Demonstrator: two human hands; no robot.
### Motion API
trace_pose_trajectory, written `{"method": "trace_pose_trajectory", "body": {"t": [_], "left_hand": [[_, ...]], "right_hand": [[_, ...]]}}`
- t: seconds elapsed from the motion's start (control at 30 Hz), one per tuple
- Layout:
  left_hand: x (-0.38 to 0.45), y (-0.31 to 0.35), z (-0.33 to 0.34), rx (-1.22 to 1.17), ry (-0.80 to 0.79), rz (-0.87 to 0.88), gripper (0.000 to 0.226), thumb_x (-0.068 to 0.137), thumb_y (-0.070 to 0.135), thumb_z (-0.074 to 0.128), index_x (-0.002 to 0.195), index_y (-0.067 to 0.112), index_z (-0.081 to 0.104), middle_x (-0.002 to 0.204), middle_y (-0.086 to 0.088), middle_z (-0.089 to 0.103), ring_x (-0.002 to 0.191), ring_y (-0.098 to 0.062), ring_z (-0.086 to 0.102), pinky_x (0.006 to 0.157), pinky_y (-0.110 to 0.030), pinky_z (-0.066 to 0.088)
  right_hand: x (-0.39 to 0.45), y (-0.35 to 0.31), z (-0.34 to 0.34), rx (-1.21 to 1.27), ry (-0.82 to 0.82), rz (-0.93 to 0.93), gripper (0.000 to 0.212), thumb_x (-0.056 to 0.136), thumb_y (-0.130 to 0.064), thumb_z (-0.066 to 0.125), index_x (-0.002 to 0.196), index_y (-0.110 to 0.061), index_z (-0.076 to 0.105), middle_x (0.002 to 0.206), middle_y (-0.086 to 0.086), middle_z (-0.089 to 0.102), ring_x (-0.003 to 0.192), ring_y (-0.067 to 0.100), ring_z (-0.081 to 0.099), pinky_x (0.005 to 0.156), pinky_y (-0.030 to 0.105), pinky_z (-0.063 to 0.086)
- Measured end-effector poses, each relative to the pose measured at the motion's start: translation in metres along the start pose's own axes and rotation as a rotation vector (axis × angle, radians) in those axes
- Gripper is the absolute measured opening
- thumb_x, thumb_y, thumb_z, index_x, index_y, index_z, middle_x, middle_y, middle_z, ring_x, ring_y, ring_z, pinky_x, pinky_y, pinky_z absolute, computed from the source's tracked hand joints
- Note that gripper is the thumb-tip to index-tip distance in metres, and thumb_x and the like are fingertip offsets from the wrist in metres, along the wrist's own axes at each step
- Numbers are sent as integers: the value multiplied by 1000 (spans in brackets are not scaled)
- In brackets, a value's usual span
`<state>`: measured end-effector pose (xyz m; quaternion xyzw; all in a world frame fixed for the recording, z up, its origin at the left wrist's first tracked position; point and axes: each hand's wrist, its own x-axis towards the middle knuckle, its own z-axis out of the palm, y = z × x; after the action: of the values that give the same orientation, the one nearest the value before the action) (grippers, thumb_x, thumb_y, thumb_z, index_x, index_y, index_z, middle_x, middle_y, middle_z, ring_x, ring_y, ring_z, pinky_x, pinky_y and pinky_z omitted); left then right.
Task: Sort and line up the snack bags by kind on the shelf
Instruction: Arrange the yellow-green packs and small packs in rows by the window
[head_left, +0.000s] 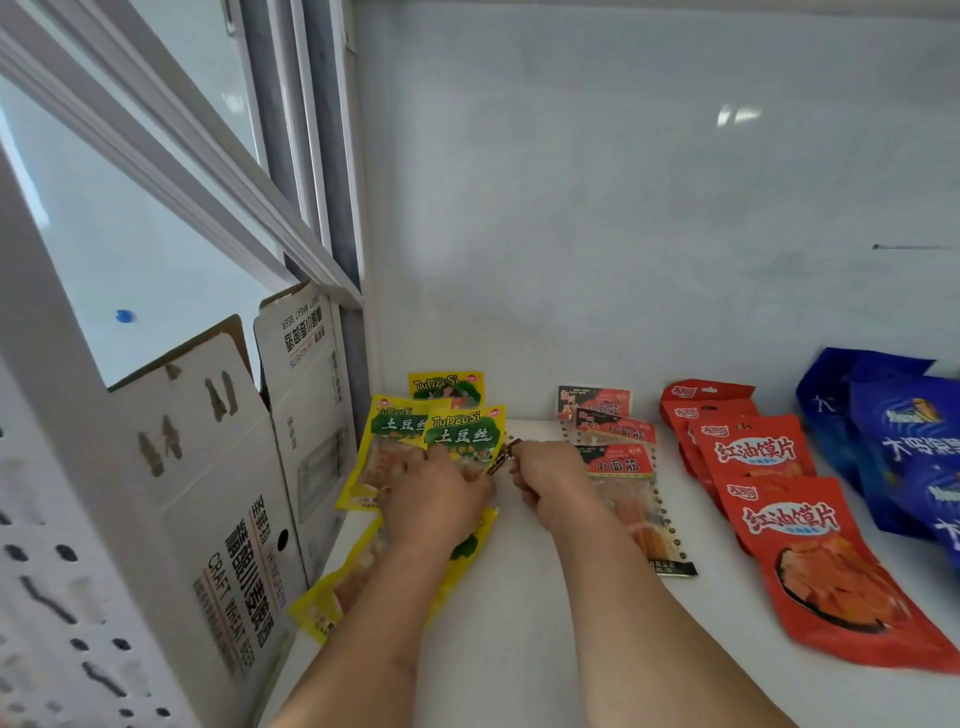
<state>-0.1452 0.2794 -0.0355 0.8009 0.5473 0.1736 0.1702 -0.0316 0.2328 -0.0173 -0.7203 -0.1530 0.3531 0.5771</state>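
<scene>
Glossy yellow plastic is what your left hand (436, 499) rests on: four yellow bags (464, 434) with green labels show in a column at the left end of the white shelf (519, 623), one upright against the back wall, two overlapping in front of it and one partly hidden under your left forearm. Your left fingers lie curled over the lower edge of the front overlapping bag, pressing it down. Just to the right, your right hand (545, 480) pinches a small dark thing (503, 457), too small to make out, at that bag's right edge; the two hands nearly touch. Behind your right wrist lies a row of three flat red-and-black bags (618, 462) with perforated, dotted margins and clear windows. Further right, four bright red pouches (795, 525) overlap like tiles, the front one largest, with a dark bowl printed on it. At the far right, at least three crinkled blue bags (904, 447) run out of view. Left of the shelf stand two white cardboard cartons (228, 493) with black lettering, touching the yellow bags' edge.
</scene>
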Motion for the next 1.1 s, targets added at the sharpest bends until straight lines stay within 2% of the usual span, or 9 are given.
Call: {"method": "trace_pose_trajectory", "body": {"t": [0.17,0.3,0.4,0.47,0.57,0.67,0.83,0.97,1.1], "left_hand": [[2,0,3,-13,-40,14,71,83,65,57,135,17,49,141,-9,48,132,-34,43,102,-48,43],[-2,4,4,-7,-63,35,69,81,63,60,135,20,51,140,-9,49,131,-33,42,103,-46,42],[-3,4,4,1,-84,45,73,81,69,58,136,20,51,142,-10,48,133,-33,41,104,-45,42],[-3,4,3,6,-98,41,79,81,73,56,139,20,48,145,-10,46,135,-32,40,105,-45,42],[-2,5,3,26,-118,30,84,80,76,54,143,21,45,149,-11,43,139,-33,35,108,-47,39],[-4,9,3,50,-119,20,87,80,78,54,146,22,44,152,-12,40,144,-34,28,113,-49,33],[-18,33,6,-53,64,131,75,91,67,49,146,16,46,153,-12,42,144,-32,28,117,-41,21],[-35,57,14,-294,31,152,63,97,56,50,141,11,51,148,-13,48,137,-31,41,112,-40,34],[-42,69,32,-263,-43,179,60,100,50,48,143,8,48,147,-14,49,137,-29,43,110,-37,35]], "right_hand": [[-7,-6,-14,150,-34,7,18,86,-16,47,89,-13,64,83,10,68,75,24,61,61,29,54],[-10,-8,-21,68,-73,-40,32,89,-40,65,102,-11,66,95,10,72,84,25,67,63,33,60],[-11,-2,-29,-20,-96,-90,22,91,-29,69,84,-7,67,82,12,66,69,21,61,50,27,54],[-12,3,-38,-44,-72,-116,22,93,-18,65,72,-12,67,77,10,63,70,21,59,51,28,53],[-14,8,-50,-123,-9,-195,23,95,-19,63,73,-13,64,86,15,68,78,28,65,67,40,61],[-23,13,-65,-155,54,-237,21,93,-24,66,86,-5,68,92,17,71,81,33,69,77,54,59],[-39,29,-96,-13,162,-260,13,93,-23,66,81,-16,66,84,9,74,70,29,71,69,50,60],[-59,48,-123,63,197,-246,15,94,-25,66,90,-10,63,87,9,72,72,27,71,64,40,61],[-72,67,-145,-81,267,-267,19,93,-26,65,85,-11,56,84,7,67,76,25,67,72,45,59]]}}
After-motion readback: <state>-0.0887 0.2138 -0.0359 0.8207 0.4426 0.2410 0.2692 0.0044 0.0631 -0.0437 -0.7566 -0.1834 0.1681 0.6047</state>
